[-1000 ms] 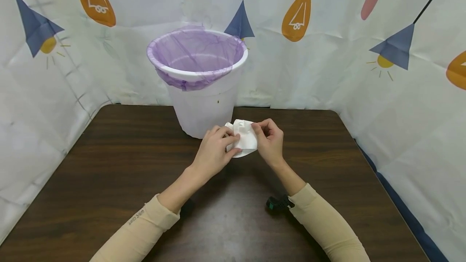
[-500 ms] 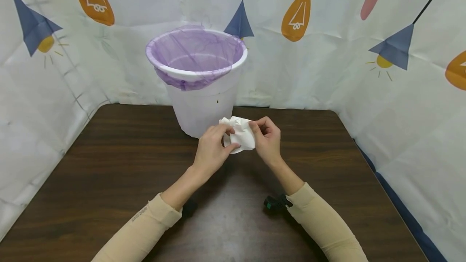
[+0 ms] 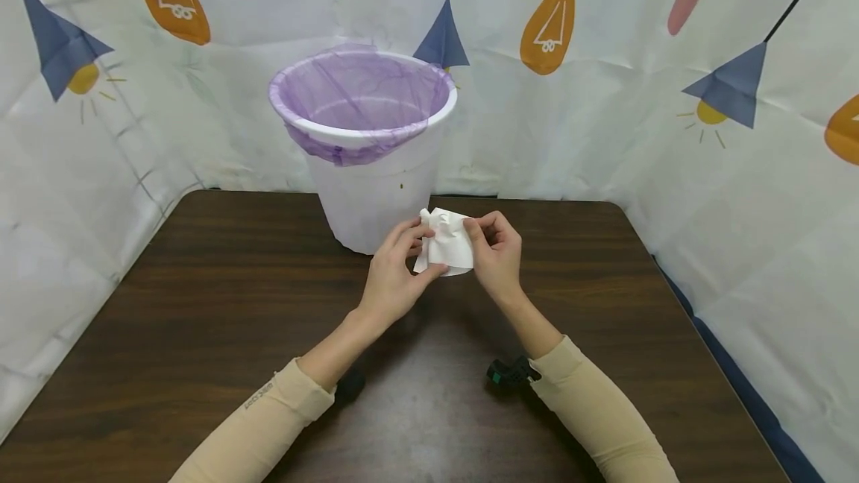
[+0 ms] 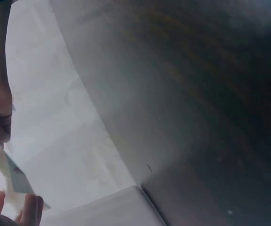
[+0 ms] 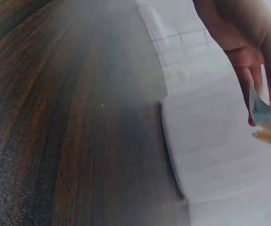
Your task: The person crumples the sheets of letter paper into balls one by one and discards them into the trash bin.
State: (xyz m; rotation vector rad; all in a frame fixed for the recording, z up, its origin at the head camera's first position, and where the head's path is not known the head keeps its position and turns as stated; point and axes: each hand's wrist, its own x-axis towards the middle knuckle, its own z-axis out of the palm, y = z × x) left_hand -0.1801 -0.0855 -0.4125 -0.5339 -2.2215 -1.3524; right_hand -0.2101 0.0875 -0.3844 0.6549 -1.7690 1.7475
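Note:
Above the table, just in front of the bin, both hands hold a small creased white piece of paper (image 3: 451, 243). My left hand (image 3: 392, 274) grips its left side, the thumb low and the fingers higher, partly behind it. At the upper right edge, my right hand (image 3: 496, 256) pinches the sheet between thumb and bent forefinger. In the left wrist view the paper (image 4: 20, 181) is seen from the side, among fingertips. The right wrist view catches a bent edge of the paper (image 5: 269, 123) with a bluish tint. Whether it is one layer or folded I cannot tell.
A white bin (image 3: 376, 200) with a purple liner bag (image 3: 362, 95) over its rim stands at the back of the dark wooden table (image 3: 201, 304). Behind hangs a white curtain (image 3: 624, 125) with lamp prints. A black wrist device (image 3: 511, 373) sits by the right sleeve.
The paper has shifted slightly away from me and its creases have changed. The left fingers have spread apart and changed their hold on its left side, while the right hand keeps its pinch.

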